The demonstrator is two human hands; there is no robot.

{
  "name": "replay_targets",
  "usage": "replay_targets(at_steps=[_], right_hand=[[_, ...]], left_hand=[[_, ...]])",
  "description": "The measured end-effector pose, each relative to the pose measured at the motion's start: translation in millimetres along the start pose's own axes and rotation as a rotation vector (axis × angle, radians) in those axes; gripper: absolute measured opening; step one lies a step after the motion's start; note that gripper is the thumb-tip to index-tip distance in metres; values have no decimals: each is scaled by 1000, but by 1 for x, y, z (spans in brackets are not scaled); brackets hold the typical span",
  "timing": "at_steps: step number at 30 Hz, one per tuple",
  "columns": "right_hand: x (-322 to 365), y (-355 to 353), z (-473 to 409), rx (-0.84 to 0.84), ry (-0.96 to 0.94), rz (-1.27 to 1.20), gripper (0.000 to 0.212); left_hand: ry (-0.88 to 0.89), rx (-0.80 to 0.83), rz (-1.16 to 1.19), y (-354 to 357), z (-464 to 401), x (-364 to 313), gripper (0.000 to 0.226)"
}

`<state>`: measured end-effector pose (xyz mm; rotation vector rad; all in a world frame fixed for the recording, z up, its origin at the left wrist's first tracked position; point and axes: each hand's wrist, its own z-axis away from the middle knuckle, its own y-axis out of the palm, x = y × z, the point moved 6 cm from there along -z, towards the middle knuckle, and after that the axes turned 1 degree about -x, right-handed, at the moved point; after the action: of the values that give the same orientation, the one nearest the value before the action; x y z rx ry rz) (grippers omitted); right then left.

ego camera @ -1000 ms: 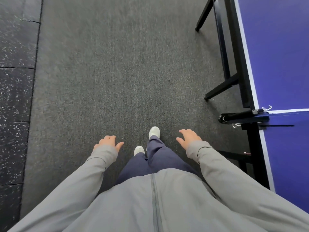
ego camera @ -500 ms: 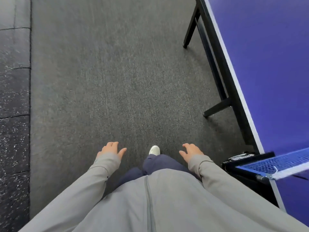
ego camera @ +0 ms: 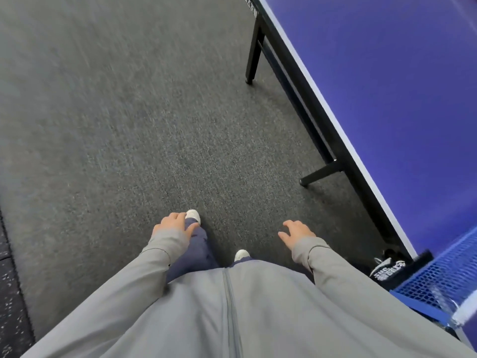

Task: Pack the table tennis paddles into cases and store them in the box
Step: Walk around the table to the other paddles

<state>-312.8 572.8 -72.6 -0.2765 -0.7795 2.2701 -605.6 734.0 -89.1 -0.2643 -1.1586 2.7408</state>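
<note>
Left hand (ego camera: 173,224): fingers loose, holding nothing, swung forward over the thigh, likely mid-stride. Right hand (ego camera: 296,232): fingers spread, empty, hanging beside the blue bench (ego camera: 387,86). Net (ego camera: 438,277): at lower right. Paddles, cases, box: none in view

table (ego camera: 387,86) right | carpet (ego camera: 116,125) left, ahead | net (ego camera: 438,275) near right
</note>
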Motion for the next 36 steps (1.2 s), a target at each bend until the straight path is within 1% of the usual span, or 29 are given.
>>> replay_targets(at_steps=[3, 8, 11, 15, 19, 23, 28, 32, 36], right_hand=[[38, -16, -13, 7, 34, -54, 46], [112, -53, -36, -17, 17, -137, 46], [150, -78, -52, -36, -7, -159, 46], [178, -108, -79, -32, -3, -156, 46], [196, -139, -115, 0, 26, -199, 46], [217, -182, -164, 26, 24, -195, 46], [252, -259, -223, 69, -18, -131, 48], [287, -329, -268, 39, -68, -113, 47], [327, -382, -303, 19, -87, -149, 47]], left_hand=[[15, 9, -4, -34, -36, 21, 52], [23, 38, -18, -88, -82, 61, 54], [-9, 51, -13, -113, -103, 86, 54], [-56, 80, 15, -138, -126, 104, 52], [-68, 113, 28, -165, -154, 96, 51], [-48, 122, 28, -210, -209, 70, 53], [-46, 69, 151, -295, -292, 45, 59], [-34, -4, 225, -365, -351, 28, 60], [-46, -5, 300, -403, -392, 21, 60]])
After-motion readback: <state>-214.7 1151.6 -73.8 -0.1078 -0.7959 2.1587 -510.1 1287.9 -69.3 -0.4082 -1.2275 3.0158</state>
